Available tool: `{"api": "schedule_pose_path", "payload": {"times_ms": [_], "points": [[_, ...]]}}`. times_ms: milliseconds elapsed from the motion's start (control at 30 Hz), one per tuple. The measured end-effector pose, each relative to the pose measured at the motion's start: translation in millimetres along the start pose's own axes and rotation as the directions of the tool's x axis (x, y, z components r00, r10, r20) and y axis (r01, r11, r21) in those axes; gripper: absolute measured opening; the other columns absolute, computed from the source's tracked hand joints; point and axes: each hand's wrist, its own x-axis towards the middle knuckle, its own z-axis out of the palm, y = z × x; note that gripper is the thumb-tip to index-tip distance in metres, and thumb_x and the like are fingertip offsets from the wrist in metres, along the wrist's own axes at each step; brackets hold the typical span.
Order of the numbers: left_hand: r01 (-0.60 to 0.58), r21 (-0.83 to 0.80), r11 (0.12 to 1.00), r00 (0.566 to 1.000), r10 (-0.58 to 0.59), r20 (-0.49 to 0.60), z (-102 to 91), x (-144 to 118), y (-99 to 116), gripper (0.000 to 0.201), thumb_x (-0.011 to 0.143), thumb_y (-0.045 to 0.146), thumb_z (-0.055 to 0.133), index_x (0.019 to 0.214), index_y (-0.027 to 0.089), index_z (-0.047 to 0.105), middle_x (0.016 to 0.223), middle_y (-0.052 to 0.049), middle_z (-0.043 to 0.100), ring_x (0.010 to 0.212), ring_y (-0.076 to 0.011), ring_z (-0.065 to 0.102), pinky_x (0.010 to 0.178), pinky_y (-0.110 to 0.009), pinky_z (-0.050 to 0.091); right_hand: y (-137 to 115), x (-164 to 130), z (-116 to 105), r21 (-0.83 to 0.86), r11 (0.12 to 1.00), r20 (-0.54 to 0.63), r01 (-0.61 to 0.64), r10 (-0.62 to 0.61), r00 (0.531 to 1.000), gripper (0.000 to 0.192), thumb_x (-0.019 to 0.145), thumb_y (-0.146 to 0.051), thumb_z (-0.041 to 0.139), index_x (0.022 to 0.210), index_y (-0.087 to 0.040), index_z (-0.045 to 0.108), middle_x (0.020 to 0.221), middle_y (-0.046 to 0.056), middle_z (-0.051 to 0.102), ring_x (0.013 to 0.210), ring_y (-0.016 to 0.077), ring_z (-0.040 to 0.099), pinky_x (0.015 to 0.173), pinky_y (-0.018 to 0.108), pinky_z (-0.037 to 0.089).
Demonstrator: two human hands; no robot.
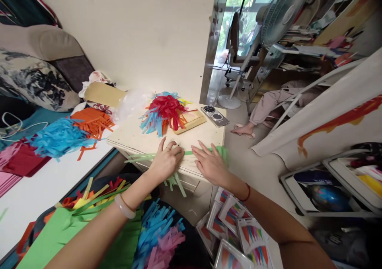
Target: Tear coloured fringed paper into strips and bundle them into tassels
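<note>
Green fringed paper strip [140,157]; red-over-blue paper tuft [163,110] (yellow bits too); pale wooden cabinet top [131,135]; orange strips [92,122], blue fringe pile [58,139].

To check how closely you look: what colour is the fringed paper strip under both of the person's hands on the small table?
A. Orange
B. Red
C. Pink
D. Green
D: the left hand and right hand both press flat on a green fringed paper strip lying along the near edge of the small table.
</note>
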Motion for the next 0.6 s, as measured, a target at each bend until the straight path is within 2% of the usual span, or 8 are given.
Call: {"api": "schedule_pose_path", "payload": {"times_ms": [100, 167, 233, 300, 367, 467, 600], "points": [[-0.078, 0.029, 0.997, 0.994, 0.075, 0.074, -7.2, 13, -2, 0.016, 0.086, 0.014, 0.054, 0.084, 0.019, 0.068, 0.085, -0.005, 0.067, 0.109, -0.0279, 0.051, 0.109, -0.061, 0.022, 24, -10, -7, -0.004, 0.998, 0.052, -0.056, 0.056, 0.997, 0.042, 0.096, -0.023, 0.032, 0.134, -0.017, 0.048, 0.142, 0.006, 0.046, 0.139, 0.0255, 0.028, 0.111, 0.059, 0.020], [-0.147, 0.058, 0.987, 0.985, 0.141, 0.101, -8.1, 20, -2, 0.018, 0.085, 0.011, 0.054, 0.075, 0.018, 0.068, 0.077, -0.005, 0.065, 0.108, -0.0270, 0.052, 0.111, -0.061, 0.019, 33, -10, -11, -0.008, 0.999, 0.054, -0.048, 0.048, 0.997, 0.040, 0.096, -0.023, 0.034, 0.131, -0.018, 0.052, 0.140, 0.006, 0.048, 0.139, 0.0254, 0.029, 0.111, 0.058, 0.020], [-0.201, 0.072, 0.977, 0.976, 0.194, 0.097, -6.0, 24, -1, 0.022, 0.083, 0.008, 0.054, 0.068, 0.017, 0.066, 0.071, -0.005, 0.063, 0.106, -0.0259, 0.052, 0.113, -0.059, 0.018, 33, -2, -13, -0.011, 1.000, 0.015, -0.018, 0.018, 1.000, 0.036, 0.095, -0.026, 0.041, 0.125, -0.018, 0.057, 0.137, 0.007, 0.052, 0.137, 0.0255, 0.032, 0.111, 0.055, 0.022], [-0.203, 0.071, 0.977, 0.978, 0.198, 0.065, -1.8, 24, 1, 0.022, 0.083, 0.007, 0.053, 0.067, 0.016, 0.066, 0.070, -0.006, 0.063, 0.104, -0.0252, 0.053, 0.113, -0.057, 0.021, 25, 11, -12, -0.010, 0.999, -0.039, 0.031, -0.031, 0.999, 0.031, 0.092, -0.028, 0.049, 0.118, -0.019, 0.062, 0.129, 0.008, 0.059, 0.130, 0.0250, 0.042, 0.108, 0.049, 0.027], [-0.139, 0.062, 0.988, 0.990, 0.139, 0.012, 3.1, 21, 3, 0.020, 0.084, 0.009, 0.053, 0.071, 0.016, 0.066, 0.072, -0.007, 0.064, 0.103, -0.0252, 0.054, 0.110, -0.055, 0.026, 13, 26, -10, -0.023, 0.995, -0.066, 0.095, -0.097, 0.993, 0.025, 0.090, -0.027, 0.054, 0.111, -0.018, 0.065, 0.116, 0.008, 0.065, 0.115, 0.0233, 0.051, 0.099, 0.042, 0.035], [0.003, 0.012, 1.000, 0.998, -0.002, -0.063, 9.7, 15, 4, 0.019, 0.087, 0.014, 0.052, 0.075, 0.016, 0.067, 0.075, -0.006, 0.066, 0.102, -0.0239, 0.056, 0.107, -0.052, 0.031, 2, 41, -5, -0.076, 0.981, -0.046, 0.177, -0.181, 0.982, 0.015, 0.090, -0.021, 0.053, 0.094, -0.017, 0.067, 0.097, 0.007, 0.068, 0.097, 0.0210, 0.055, 0.086, 0.037, 0.038], [0.129, -0.116, 0.985, 0.982, -0.143, -0.120, 15.0, 6, 3, 0.020, 0.089, 0.020, 0.053, 0.077, 0.021, 0.069, 0.080, -0.003, 0.070, 0.101, -0.0213, 0.057, 0.104, -0.049, 0.033, 14, 36, 2, -0.052, 0.983, -0.068, 0.174, -0.178, 0.982, 0.020, 0.094, -0.023, 0.049, 0.085, -0.018, 0.067, 0.088, 0.004, 0.068, 0.089, 0.0183, 0.055, 0.080, 0.035, 0.035]]}}
